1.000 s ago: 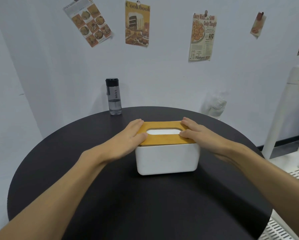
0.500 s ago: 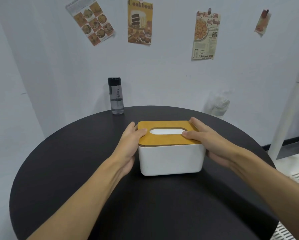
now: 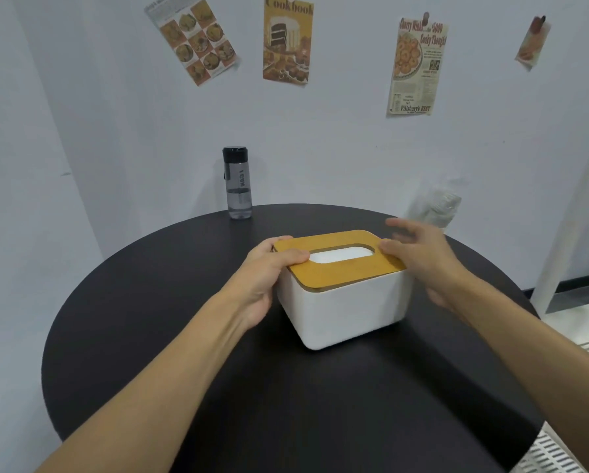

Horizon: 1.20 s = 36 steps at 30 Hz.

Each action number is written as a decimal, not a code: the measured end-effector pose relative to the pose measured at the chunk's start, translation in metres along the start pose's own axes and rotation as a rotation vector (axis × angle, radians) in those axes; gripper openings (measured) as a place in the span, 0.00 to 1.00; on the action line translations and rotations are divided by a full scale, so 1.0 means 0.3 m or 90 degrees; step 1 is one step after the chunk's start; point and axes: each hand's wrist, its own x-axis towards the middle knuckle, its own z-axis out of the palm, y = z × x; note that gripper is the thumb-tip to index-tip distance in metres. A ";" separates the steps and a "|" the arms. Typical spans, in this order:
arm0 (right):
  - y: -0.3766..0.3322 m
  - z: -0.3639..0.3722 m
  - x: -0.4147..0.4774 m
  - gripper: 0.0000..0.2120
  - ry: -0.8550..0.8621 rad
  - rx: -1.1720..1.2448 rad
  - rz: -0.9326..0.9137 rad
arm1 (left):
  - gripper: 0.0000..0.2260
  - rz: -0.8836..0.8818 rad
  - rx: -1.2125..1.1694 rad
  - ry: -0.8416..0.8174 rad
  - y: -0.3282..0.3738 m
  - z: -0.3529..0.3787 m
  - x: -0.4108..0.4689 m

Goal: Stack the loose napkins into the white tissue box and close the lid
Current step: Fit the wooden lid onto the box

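The box [image 3: 347, 308] sits mid-tabletop [image 3: 170, 302] with its lid [image 3: 341, 273] on. Your left hand [image 3: 266, 278] grips the lid's left end, thumb on top. Your right hand [image 3: 426, 261] is blurred, its fingers loosely spread and its thumb touching the lid's right end.

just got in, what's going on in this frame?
A person is working on a white tissue box on a round black table. The left hand grips the left end of the wooden lid, thumb on top. The right hand is at the lid's right end, fingers spread and blurred; contact is unclear. The lid sits on the box and white napkins show through its slot. A water bottle stands at the table's far edge.
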 end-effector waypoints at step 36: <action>0.082 0.018 -0.232 0.52 -0.128 0.032 -0.082 | 0.12 0.093 0.036 -0.029 -0.063 0.021 -0.148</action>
